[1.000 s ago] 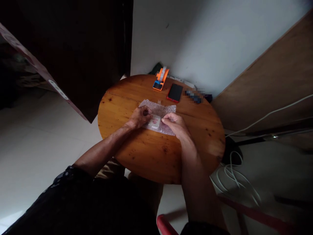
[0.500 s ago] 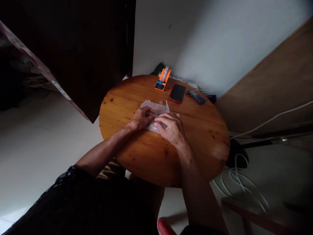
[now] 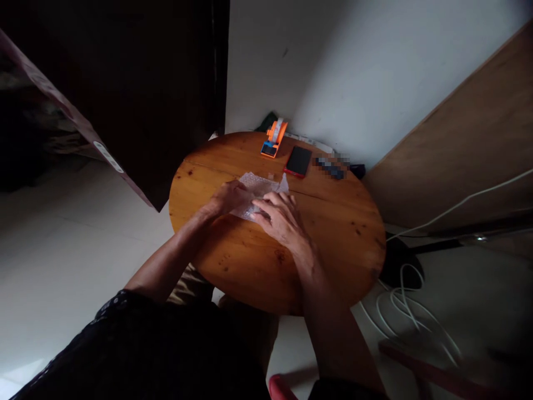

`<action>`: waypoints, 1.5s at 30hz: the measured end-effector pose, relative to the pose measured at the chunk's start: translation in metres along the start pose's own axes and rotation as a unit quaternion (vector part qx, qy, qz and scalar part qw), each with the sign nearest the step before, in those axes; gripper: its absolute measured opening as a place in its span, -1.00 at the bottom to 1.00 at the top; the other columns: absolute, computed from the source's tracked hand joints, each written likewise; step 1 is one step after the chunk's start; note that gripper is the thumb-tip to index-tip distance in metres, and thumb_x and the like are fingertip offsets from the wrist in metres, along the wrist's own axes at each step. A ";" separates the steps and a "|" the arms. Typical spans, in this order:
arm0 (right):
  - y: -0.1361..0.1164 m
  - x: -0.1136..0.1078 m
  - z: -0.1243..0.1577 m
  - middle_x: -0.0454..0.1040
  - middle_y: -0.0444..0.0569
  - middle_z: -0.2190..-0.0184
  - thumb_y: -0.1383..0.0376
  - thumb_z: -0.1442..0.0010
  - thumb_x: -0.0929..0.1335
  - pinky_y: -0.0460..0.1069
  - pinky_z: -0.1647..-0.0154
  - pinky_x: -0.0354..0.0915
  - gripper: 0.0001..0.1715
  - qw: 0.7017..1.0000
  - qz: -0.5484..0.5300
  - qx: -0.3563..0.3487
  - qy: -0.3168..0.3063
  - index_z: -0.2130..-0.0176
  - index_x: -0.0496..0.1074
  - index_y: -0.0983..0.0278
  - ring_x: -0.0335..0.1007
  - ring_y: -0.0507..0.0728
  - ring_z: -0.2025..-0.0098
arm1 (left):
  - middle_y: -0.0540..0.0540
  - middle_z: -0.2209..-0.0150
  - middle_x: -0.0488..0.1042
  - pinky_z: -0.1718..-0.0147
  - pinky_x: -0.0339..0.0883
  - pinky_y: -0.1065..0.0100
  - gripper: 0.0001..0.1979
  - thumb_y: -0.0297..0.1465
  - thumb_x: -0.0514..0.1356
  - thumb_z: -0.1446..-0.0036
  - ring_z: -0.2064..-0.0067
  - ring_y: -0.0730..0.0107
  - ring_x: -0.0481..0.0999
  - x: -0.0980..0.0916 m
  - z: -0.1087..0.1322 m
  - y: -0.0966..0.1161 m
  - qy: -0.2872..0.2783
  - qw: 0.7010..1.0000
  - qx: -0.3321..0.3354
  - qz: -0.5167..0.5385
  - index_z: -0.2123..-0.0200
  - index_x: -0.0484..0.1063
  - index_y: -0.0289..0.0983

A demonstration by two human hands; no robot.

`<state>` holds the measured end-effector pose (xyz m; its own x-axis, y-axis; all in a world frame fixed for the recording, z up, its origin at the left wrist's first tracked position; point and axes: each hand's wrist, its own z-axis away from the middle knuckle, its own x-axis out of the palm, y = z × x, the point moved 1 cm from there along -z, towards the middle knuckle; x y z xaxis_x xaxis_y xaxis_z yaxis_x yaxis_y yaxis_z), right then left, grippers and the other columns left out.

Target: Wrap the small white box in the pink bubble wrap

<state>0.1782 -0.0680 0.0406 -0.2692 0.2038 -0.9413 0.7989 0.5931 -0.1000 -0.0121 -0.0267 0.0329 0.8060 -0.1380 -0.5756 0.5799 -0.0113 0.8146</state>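
A sheet of clear bubble wrap point(image 3: 260, 182) lies on the round wooden table point(image 3: 333, 244), its far right corner sticking up. At the wrap's left edge is my left hand point(image 3: 227, 197), its fingers curled against the plastic and closed on that edge. My right hand point(image 3: 281, 218) rests over the right part of the wrap, palm down, with its fingers apart and stretched out. The right hand covers part of the sheet, so whatever may lie beneath it is hidden.
Toward the back of the table stand an orange tape dispenser point(image 3: 275, 138), a dark-screened phone with a red edge point(image 3: 298, 161) and a blurred dark object point(image 3: 330, 166). A wall rises behind. White cable point(image 3: 403, 300) lies coiled on the floor at right.
My hands have drawn apart: the left moved to the left along the wrap, and the right flattened its fingers onto the sheet. The view shifted slightly.
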 end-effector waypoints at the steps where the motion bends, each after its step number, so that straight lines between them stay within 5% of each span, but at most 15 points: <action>1: -0.003 0.000 0.000 0.52 0.07 0.05 0.15 -0.34 0.36 0.15 0.02 0.16 -0.67 1.000 0.022 0.002 -0.004 -0.04 0.56 0.16 0.31 0.27 0.02 | -0.07 0.27 0.56 0.30 0.32 0.41 -0.64 -0.44 0.20 -0.02 0.30 0.37 0.48 -0.002 -0.001 0.000 0.016 0.998 -0.011 -0.054 0.07 0.53 -0.30; 7: -0.015 0.000 -0.002 0.51 0.08 0.10 0.11 -0.38 0.33 0.12 0.09 0.07 -0.70 0.996 0.085 0.010 -0.003 0.03 0.58 0.16 0.26 0.26 0.06 | -0.15 0.18 0.62 0.22 0.36 0.38 -0.66 -0.39 0.26 -0.11 0.20 0.27 0.57 -0.020 0.007 -0.003 0.037 0.980 -0.024 -0.192 0.02 0.52 -0.31; 12: -0.015 0.000 -0.003 0.51 0.08 0.10 0.10 -0.38 0.33 0.12 0.09 0.05 -0.68 0.996 0.085 0.014 -0.005 0.03 0.58 0.17 0.27 0.26 0.05 | -0.08 0.46 0.57 0.50 0.27 0.45 -0.58 -0.32 0.25 -0.20 0.51 0.40 0.49 -0.034 0.020 -0.007 -0.018 0.984 -0.129 -0.121 -0.08 0.45 -0.38; 17: -0.016 -0.001 -0.004 0.51 0.09 0.10 0.11 -0.38 0.33 0.12 0.09 0.05 -0.68 0.996 0.084 0.013 -0.005 0.04 0.59 0.19 0.26 0.26 0.05 | 0.06 0.68 0.40 0.62 0.12 0.50 -0.83 -0.36 0.26 -0.21 0.64 0.50 0.37 -0.028 0.017 -0.011 -0.055 0.986 -0.153 -0.030 0.21 0.53 -0.35; 23: -0.016 0.002 -0.004 0.50 0.11 0.09 0.10 -0.38 0.32 0.13 0.08 0.06 -0.67 0.996 0.087 0.013 0.001 0.04 0.58 0.19 0.26 0.29 0.02 | 0.11 0.76 0.28 0.64 0.06 0.49 -0.80 -0.53 0.22 -0.16 0.72 0.58 0.22 -0.016 0.013 -0.008 -0.028 0.984 -0.140 0.103 0.52 0.39 -0.31; 32: -0.017 0.000 -0.007 0.54 0.19 0.04 0.15 -0.30 0.34 0.21 -0.02 0.16 -0.59 0.998 0.038 0.053 -0.012 -0.04 0.50 0.31 0.31 0.37 -0.05 | 0.15 0.74 0.28 0.63 0.05 0.53 -0.75 -0.63 0.14 -0.18 0.71 0.64 0.21 0.011 0.021 0.035 -0.008 0.978 -0.067 0.198 0.52 0.29 -0.28; 35: -0.012 -0.001 -0.007 0.56 0.20 0.01 0.22 -0.19 0.39 0.23 -0.07 0.21 -0.40 0.997 -0.024 0.076 -0.005 -0.18 0.38 0.36 0.36 0.39 -0.06 | 0.15 0.75 0.27 0.64 0.06 0.53 -0.76 -0.65 0.13 -0.15 0.70 0.62 0.23 0.019 0.022 0.044 -0.019 0.981 -0.062 0.180 0.52 0.31 -0.29; 41: 0.007 -0.003 -0.004 0.60 0.11 0.06 0.48 -0.06 0.30 0.15 -0.08 0.35 -0.30 0.975 -0.197 0.099 0.002 -0.22 0.31 0.33 0.49 0.24 0.03 | 0.10 0.70 0.31 0.60 0.12 0.51 -0.83 -0.56 0.17 -0.09 0.65 0.60 0.27 0.015 0.027 0.057 -0.082 0.994 -0.039 0.060 0.54 0.41 -0.33; 45: 0.015 0.001 -0.003 0.59 0.08 0.06 0.54 -0.05 0.24 0.09 0.02 0.41 -0.30 0.958 -0.259 0.117 0.036 -0.18 0.33 0.29 0.52 0.17 0.10 | 0.05 0.62 0.40 0.52 0.22 0.47 -0.82 -0.55 0.15 -0.07 0.57 0.52 0.37 0.008 0.028 0.060 -0.122 0.992 -0.005 -0.019 0.37 0.57 -0.36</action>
<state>0.1881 -0.0566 0.0394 -0.6919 -0.0118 -0.7219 0.6446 0.4404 -0.6249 0.0262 -0.0564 0.0794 0.7320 -0.3734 -0.5699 0.6109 -0.0109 0.7917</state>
